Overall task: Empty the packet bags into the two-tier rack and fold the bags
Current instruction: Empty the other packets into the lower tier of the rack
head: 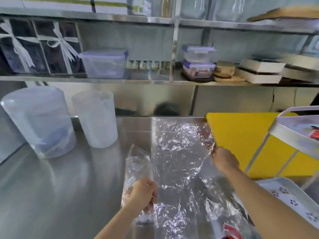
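Note:
A large clear crinkled plastic bag [177,152] lies spread flat on the steel counter [60,183]. My left hand [143,194] grips its left edge, where the plastic stands folded up in a loose flap [136,163]. My right hand [224,159] pinches the bag's right edge beside the yellow cutting board [241,135]. The white two-tier rack [293,128] stands at the right edge, over the board, with a red packet [315,133] on its upper tier. Its perforated lower tray [293,200] shows at the lower right. Another red packet [231,230] lies under the bag near the bottom.
Two translucent plastic jugs [39,121] [96,118] stand at the counter's back left. Steel shelves above hold lidded containers [103,63] [198,61], dark boxes with white ribbons [39,49] and flat boxes [260,71].

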